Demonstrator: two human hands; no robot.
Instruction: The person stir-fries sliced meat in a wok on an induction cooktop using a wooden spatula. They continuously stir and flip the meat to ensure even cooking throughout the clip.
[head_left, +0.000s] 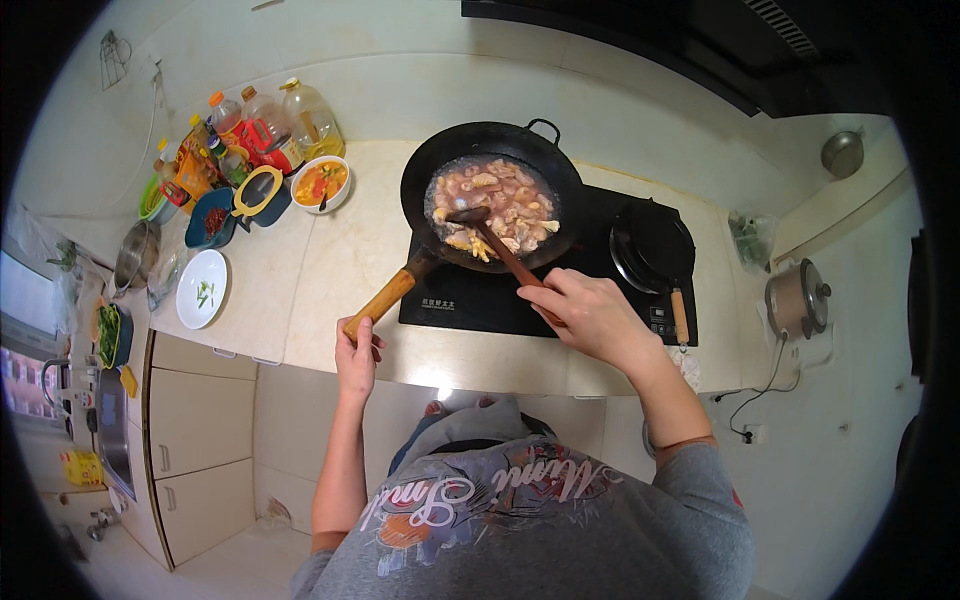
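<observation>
My left hand (358, 354) is closed around the end of the wooden handle (382, 304) of a black wok (491, 135). Cut pieces of pale raw-looking meat (491, 187), some with yellowish parts, lie in liquid inside the wok, which stands on the left of a black two-zone cooktop (465, 300). With my right hand (589, 311) I grip the shaft of a dark wooden spatula (514, 262). Its head rests among the meat at the left front part of the wok.
At the left stand a bowl of orange and red food (321, 184), lidded blue container (262, 196), blue dish (211, 217), white plate (201, 289) with green pieces and several bottles (266, 127). To the right are a black pan (654, 244) and an electric cooker (796, 300). A range hood overhangs.
</observation>
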